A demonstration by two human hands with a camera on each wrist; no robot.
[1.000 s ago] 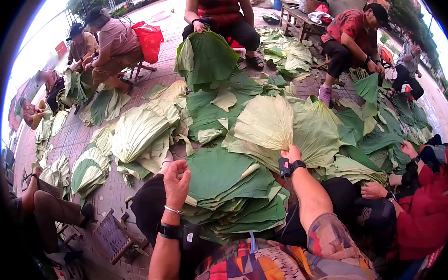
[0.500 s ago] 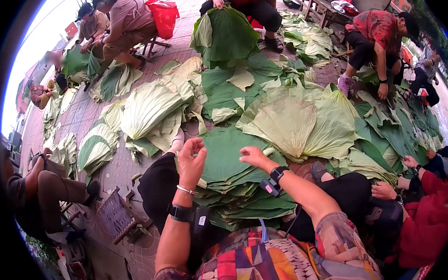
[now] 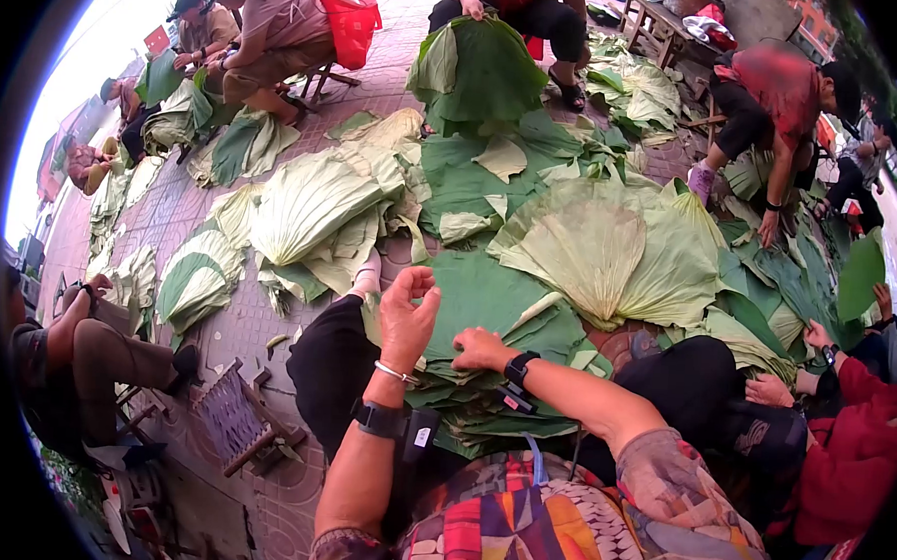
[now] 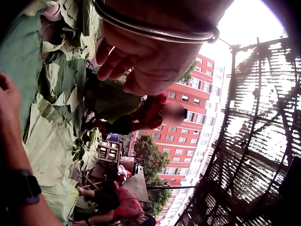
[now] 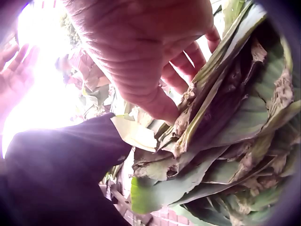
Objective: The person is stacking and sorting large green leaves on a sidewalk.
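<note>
One stack of big green leaves (image 3: 493, 287) lies in front of me, between my dark-trousered legs, its layers showing unevenly along the near side. My right hand (image 3: 479, 348) is down at the left edge of this stack, palm toward the leaves. From close by, my thumb touches the brown, crinkled leaf edges (image 5: 184, 113) and my other fingers reach partly behind them; I cannot tell whether they pinch a leaf. A pale torn piece (image 5: 135, 134) sticks out just below my thumb.

My left hand (image 3: 407, 316) is raised over the stack's left side, fingers loosely bent, nothing in them. A silver bracelet (image 3: 395, 374) circles that wrist, with a black band (image 3: 377, 418) below it; another dark band (image 3: 522, 366) is on my right wrist.

Beyond the stack, slightly to the right, pale leaves (image 3: 610, 257) are spread like a fan. More pale leaves (image 3: 311, 214) lie in a heap to the left on the paving (image 3: 274, 368). A low stool (image 3: 237, 419) with a woven seat stands beyond my left leg.

Across from me, a seated person holds up a large green leaf (image 3: 497, 77). At the upper right, a person in a red top (image 3: 777, 89) bends with one arm down to the leaves there. A red bag (image 3: 351, 26) hangs behind a seated person at the upper left.
</note>
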